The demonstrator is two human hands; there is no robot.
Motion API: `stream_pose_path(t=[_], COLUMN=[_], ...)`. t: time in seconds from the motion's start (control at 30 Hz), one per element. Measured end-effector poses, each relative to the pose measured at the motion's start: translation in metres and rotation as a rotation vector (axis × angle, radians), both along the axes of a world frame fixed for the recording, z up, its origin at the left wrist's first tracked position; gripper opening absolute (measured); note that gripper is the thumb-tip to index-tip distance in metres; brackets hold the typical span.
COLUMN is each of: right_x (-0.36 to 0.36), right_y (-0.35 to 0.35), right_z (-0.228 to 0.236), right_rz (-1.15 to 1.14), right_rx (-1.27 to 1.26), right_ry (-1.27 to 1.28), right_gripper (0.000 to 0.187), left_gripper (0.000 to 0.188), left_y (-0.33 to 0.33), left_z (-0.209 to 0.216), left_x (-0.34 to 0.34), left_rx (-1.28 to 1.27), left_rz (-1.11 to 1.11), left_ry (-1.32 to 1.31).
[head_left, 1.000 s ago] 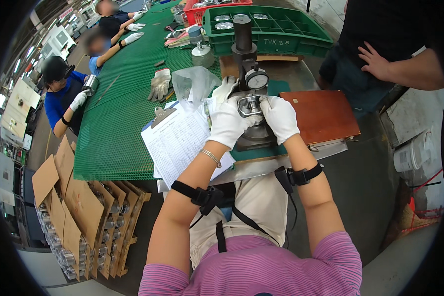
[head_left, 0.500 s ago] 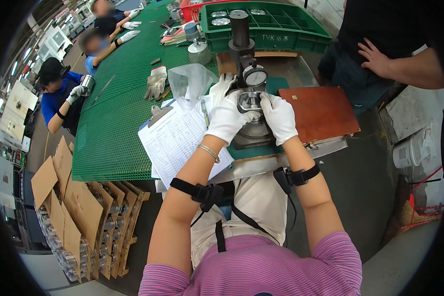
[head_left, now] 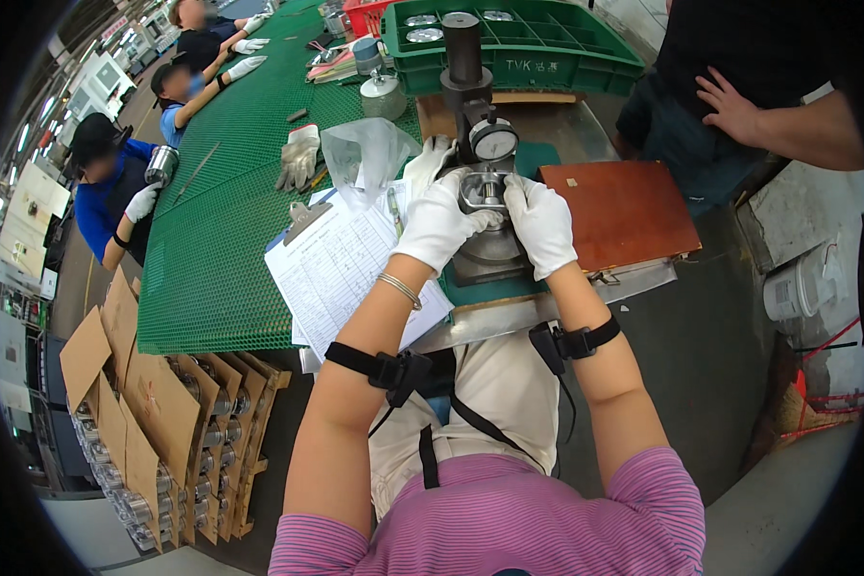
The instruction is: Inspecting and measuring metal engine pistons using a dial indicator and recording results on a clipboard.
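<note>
Both my hands wear white gloves and grip a silver metal piston (head_left: pixel 483 204), hollow side up, on the base of a dark gauge stand (head_left: pixel 465 62). My left hand (head_left: pixel 439 226) closes round its left side, thumb at the near edge. On the right side, the fingers of my right hand (head_left: pixel 541 223) press against the rim. Just above the piston, a round dial gauge (head_left: pixel 495 143) is clamped to the stand. My fingers partly cover the piston's outer wall.
Left of the stand lie a clipboard with papers (head_left: pixel 331 264), a clear plastic bag (head_left: pixel 365 158) and spare gloves (head_left: pixel 300 156). A reddish-brown board (head_left: pixel 619 216) sits to the right, a green divided crate (head_left: pixel 518 62) behind. Co-workers line the table's left; another person (head_left: pixel 739 106) stands at right.
My hands keep their grip on the piston and have hardly moved. The view has shifted slightly. At the left, a co-worker's hand has moved lower beside a metal cylinder.
</note>
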State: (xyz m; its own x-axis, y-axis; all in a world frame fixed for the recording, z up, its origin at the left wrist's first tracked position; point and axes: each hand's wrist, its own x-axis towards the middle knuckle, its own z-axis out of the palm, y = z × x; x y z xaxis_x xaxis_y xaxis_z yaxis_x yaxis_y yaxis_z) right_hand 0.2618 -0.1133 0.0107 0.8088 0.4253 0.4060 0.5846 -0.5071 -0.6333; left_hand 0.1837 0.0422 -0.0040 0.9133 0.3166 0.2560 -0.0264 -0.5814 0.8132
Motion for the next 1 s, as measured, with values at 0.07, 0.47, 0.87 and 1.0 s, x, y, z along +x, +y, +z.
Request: stream_pose_path(t=[0.07, 0.47, 0.87, 1.0], right_x=[-0.001, -0.003, -0.001, -0.001], right_y=[0.000, 0.000, 0.001, 0.000], right_z=[0.001, 0.003, 0.000, 0.000], right_rz=[-0.003, 0.000, 0.010, 0.000], right_rx=[-0.005, 0.020, 0.044, 0.049], right_ry=[0.011, 0.015, 0.010, 0.037], right_gripper=[0.036, 0.037, 0.037, 0.037], left_gripper=[0.070, 0.071, 0.067, 0.068], left_y=[0.000, 0.001, -0.003, 0.000], left_z=[0.001, 0.007, -0.001, 0.002], left_x=[-0.001, -0.001, -0.002, -0.002], left_rx=[0.004, -0.022, 0.024, 0.036], left_rz=[0.001, -0.032, 0.030, -0.007], left_ry=[0.004, 0.001, -0.033, -0.015])
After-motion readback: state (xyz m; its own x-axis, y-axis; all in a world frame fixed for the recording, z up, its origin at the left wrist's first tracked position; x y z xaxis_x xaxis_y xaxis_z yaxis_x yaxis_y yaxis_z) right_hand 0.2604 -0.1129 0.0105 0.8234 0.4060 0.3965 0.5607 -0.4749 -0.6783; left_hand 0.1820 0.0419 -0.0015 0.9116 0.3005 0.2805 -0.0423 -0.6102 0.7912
